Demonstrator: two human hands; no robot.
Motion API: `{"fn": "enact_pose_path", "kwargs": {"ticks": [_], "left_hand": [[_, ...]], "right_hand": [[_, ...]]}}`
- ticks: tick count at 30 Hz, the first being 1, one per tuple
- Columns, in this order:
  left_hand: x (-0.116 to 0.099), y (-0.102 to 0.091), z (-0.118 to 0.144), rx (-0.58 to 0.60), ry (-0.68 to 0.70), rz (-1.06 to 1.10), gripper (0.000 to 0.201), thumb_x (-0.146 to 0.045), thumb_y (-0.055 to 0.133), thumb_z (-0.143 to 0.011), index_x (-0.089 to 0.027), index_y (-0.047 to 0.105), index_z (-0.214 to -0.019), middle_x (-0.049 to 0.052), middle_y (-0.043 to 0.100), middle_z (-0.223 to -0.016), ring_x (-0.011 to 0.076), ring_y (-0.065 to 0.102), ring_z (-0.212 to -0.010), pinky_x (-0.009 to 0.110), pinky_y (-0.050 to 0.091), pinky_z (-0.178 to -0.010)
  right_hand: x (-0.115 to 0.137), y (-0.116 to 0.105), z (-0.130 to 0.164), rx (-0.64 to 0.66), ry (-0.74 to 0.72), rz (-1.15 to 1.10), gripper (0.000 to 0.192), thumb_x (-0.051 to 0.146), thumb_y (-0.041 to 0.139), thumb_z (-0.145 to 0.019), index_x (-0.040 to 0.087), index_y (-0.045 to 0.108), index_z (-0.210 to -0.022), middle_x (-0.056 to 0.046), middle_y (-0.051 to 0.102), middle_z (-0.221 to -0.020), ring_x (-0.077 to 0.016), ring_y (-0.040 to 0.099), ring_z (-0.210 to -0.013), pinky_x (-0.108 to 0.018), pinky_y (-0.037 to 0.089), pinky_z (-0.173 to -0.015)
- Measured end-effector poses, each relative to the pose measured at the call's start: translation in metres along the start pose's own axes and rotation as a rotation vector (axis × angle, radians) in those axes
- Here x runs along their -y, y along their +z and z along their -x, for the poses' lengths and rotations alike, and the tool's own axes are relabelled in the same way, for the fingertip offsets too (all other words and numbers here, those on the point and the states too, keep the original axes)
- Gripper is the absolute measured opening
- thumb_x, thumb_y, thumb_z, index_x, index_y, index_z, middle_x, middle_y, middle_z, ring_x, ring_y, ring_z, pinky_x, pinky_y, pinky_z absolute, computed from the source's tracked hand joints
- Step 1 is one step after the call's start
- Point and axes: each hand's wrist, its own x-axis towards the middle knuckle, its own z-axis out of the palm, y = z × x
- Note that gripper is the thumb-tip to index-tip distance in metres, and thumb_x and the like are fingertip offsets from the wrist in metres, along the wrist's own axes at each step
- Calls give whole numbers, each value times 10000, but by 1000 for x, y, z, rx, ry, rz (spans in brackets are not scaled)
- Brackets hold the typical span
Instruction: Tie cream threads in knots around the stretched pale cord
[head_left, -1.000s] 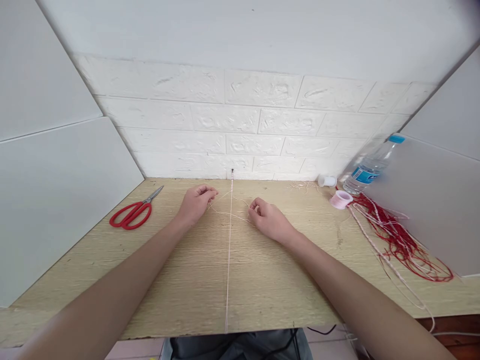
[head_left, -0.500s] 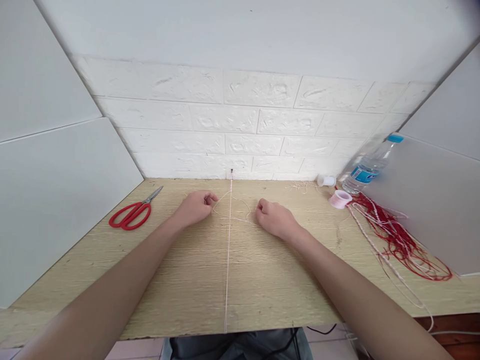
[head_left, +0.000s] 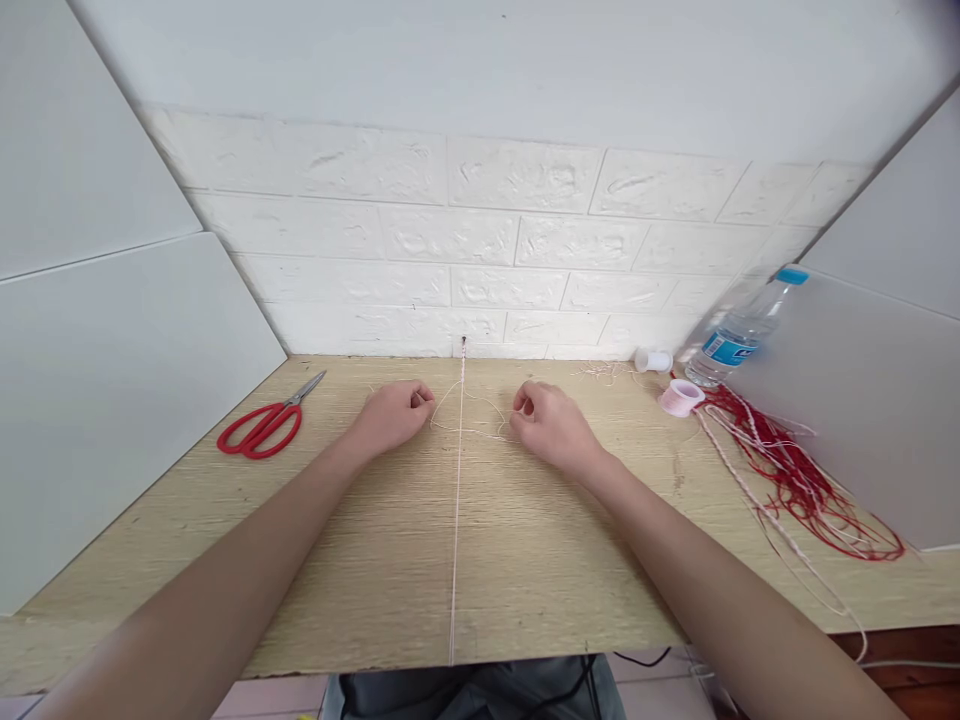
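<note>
A pale cord (head_left: 457, 520) runs taut from a small fixing at the wall's foot, over the wooden table, to its front edge. Its far end by the wall is a short knotted stretch (head_left: 463, 366). From there a thin pale thread (head_left: 480, 431) spreads in a loop to both sides of the cord. Left of the cord, my left hand (head_left: 396, 412) is closed, its fingertips pinched at the thread's left side. On the other side my right hand (head_left: 551, 425) has thumb and finger pinched at the thread's right end. The exact grip points are too small to see.
Red-handled scissors (head_left: 262, 430) lie at the left. To the right are a pink spool (head_left: 681, 398), a white spool (head_left: 654, 361), a water bottle (head_left: 739, 335) and a tangle of red cords (head_left: 806, 490). Grey-white panels (head_left: 135, 400) flank the table (head_left: 360, 590).
My right hand has turned and shifted slightly, its fingers now rounded in a pinch. The thread loop has changed shape a little near the cord. My left hand has barely moved.
</note>
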Motion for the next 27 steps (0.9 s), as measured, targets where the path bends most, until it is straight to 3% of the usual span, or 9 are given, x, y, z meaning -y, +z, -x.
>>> {"fn": "enact_pose_path", "kwargs": {"ticks": [4,10,14,20,24,27], "left_hand": [[1,-1,1,41,31,-21,251,-398,524,-781,-224,637,-923,25,678,-818,187,597,-759,302,403,-676],[6,1,3,-12,104,-243,308,-410,409,-875,-278,583,-1091,83,616,-1114,289,517,-1096,468,335,-922],[10,4,3,-35,70,-321,327,-356,335,-901,-274,552,-1131,113,579,-1116,311,489,-1112,512,323,-922],[13,6,2,-70,55,-363,336,-272,314,-883,-273,535,-1136,117,571,-1108,314,495,-1087,514,331,-899],[13,6,1,-66,56,-382,348,-243,325,-868,-273,532,-1147,123,568,-1114,312,488,-1097,505,332,-898],[13,7,1,-70,55,-400,350,-235,325,-866,-267,531,-1147,130,567,-1115,312,487,-1097,507,331,-899]], "right_hand": [[-3,1,2,188,-33,-118,74,239,506,-787,198,551,-831,-34,629,-820,-153,516,-696,-253,310,-570],[-12,6,2,287,-125,-178,27,217,571,-752,190,571,-754,-26,624,-779,-136,517,-660,-243,333,-567],[-15,10,0,360,-137,-236,77,179,549,-768,187,569,-694,-12,611,-699,-128,515,-612,-243,343,-550],[-8,6,-3,136,-163,-382,67,185,574,-777,175,578,-711,-57,631,-813,-162,554,-744,-275,393,-659],[2,1,-2,67,-159,-795,124,300,583,-831,191,551,-783,-69,653,-1067,-183,588,-931,-313,410,-788],[6,3,0,112,-189,-1117,184,356,593,-841,199,511,-791,-76,669,-1042,-188,598,-962,-313,416,-788]]}}
